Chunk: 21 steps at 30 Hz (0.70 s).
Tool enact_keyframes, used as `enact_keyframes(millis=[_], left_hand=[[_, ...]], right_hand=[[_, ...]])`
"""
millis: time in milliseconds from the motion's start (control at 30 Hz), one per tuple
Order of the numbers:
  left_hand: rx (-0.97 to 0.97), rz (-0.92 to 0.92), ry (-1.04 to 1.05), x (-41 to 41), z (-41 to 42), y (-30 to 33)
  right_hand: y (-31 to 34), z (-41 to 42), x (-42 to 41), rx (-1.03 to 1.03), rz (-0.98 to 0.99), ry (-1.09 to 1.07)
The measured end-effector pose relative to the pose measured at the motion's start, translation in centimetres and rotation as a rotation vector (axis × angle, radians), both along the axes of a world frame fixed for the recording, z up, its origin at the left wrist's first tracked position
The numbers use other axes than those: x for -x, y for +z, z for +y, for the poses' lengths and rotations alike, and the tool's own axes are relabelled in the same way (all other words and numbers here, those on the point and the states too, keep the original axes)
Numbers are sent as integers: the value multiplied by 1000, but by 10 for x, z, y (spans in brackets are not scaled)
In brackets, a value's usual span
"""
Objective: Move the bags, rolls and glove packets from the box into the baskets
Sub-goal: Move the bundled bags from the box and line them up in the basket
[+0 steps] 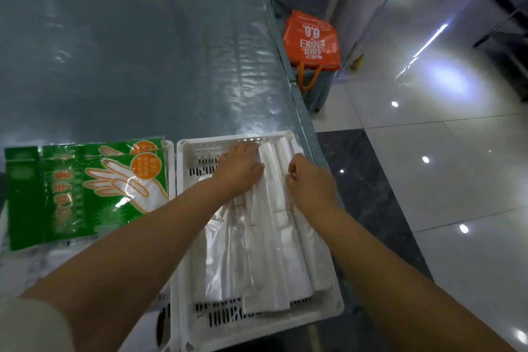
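A white slotted basket on the right holds several white and clear plastic bag rolls laid lengthwise. My left hand lies flat, fingers straight, pressing on the rolls near the basket's far end. My right hand is beside it on the right rolls, fingers curled, thumb and fingertips pinching the plastic. Green glove packets with an orange hand drawing lie stacked in a second white basket on the left. The box is not in view.
Both baskets sit on a counter covered with clear plastic sheeting. Its right edge drops to a shiny tiled floor. An orange shopping bag stands on a bin beyond the counter's corner.
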<state>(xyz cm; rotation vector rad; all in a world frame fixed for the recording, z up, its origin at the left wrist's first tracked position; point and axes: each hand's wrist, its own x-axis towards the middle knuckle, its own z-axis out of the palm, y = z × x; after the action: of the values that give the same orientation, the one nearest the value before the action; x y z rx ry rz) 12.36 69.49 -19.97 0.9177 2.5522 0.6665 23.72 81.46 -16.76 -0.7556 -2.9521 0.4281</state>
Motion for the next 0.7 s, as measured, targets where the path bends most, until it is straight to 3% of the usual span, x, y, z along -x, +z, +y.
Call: enact_keyframes(millis=[133, 267, 367, 500, 700], left_hand=[[-11, -22, -20, -2, 3, 2], [10, 101, -29, -12, -8, 15], [-43, 317, -283, -52, -37, 22], [77, 380, -758, -111, -80, 8], [240, 441, -785, -137, -93, -1]], right_hand=[[6, 3, -9, 62, 3, 60], [9, -8, -27, 16, 210, 124], [5, -15, -37, -3, 241, 150], [-1, -20, -48, -18, 198, 205], [-5, -27, -55, -46, 112, 252]])
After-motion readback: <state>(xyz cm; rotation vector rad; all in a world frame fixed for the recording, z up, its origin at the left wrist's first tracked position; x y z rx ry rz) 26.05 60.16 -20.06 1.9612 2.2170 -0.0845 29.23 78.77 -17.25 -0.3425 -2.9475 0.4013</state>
